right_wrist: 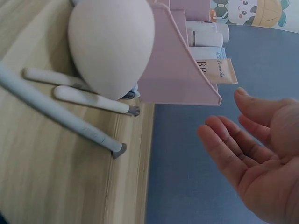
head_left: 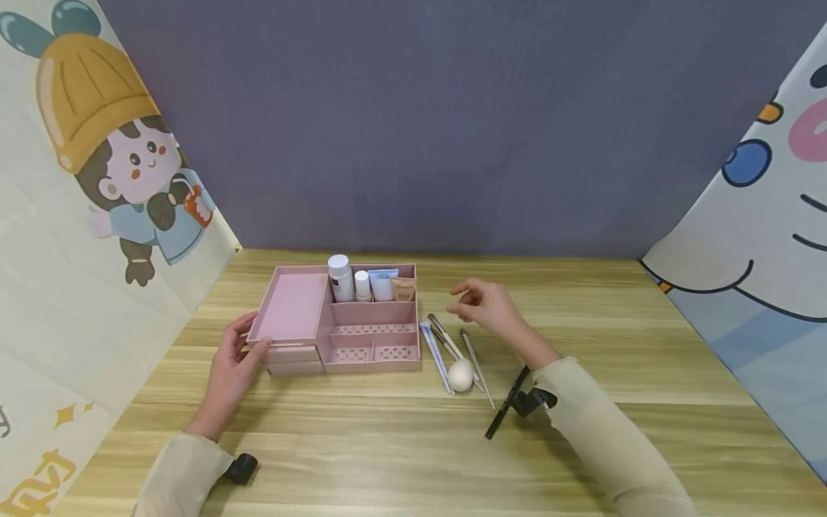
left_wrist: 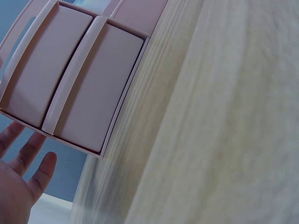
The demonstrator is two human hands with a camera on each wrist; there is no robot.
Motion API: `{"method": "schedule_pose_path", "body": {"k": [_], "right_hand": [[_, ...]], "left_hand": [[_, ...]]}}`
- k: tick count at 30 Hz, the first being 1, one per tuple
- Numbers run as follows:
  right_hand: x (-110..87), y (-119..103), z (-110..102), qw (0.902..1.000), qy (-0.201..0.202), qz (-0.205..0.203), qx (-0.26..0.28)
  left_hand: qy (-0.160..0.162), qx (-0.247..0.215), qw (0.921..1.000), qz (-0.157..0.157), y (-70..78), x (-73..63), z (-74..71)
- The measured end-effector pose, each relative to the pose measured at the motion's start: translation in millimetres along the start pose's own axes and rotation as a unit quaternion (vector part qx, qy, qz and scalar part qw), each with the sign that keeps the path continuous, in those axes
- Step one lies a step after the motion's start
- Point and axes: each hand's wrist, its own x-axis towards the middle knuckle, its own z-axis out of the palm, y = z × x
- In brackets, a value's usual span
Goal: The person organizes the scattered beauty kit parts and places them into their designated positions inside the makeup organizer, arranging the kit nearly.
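Fingers (right_wrist: 223,151) loosely bent and empty, the right hand (head_left: 489,309) hovers near the brushes (head_left: 477,368); the left hand (head_left: 234,359) grips the box (head_left: 292,303).

Cartoon panels flank a plain wall

A grey-blue wall (head_left: 439,129) rises behind a pale, streaky wood-grain table (head_left: 646,337). On the left, a cream panel (head_left: 39,258) carries a cartoon child (head_left: 145,165) in an orange knitted hat, with gold lettering (head_left: 40,485) below. The right panel (head_left: 723,237) shows a black-outlined white figure and a blue oval (head_left: 747,163). The light is soft.
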Motion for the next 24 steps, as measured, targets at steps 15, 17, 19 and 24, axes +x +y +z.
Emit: {"method": "schedule_pose_path", "body": {"k": [15, 17, 19, 24], "right_hand": [[-21.1, 17.4, -10.5, 0.9995, -0.021, -0.012, -0.021], [-25.1, 20.0, -13.4, 0.9993, -0.019, -0.007, -0.031], [-29.3, 23.1, -16.9, 0.9991, -0.015, -0.001, -0.040], [-38.4, 32.0, -25.0, 0.9973, -0.004, -0.006, -0.073]], "left_hand": [[0.001, -0.007, 1.0000, 0.001, -1.9, 1.1, 0.4], [0.000, -0.006, 1.0000, 0.001, -2.1, 1.2, 0.5], [0.000, -0.007, 1.0000, 0.000, -2.2, 1.2, 0.5], [0.004, -0.008, 1.0000, 0.002, -2.5, 1.3, 0.3]]}}
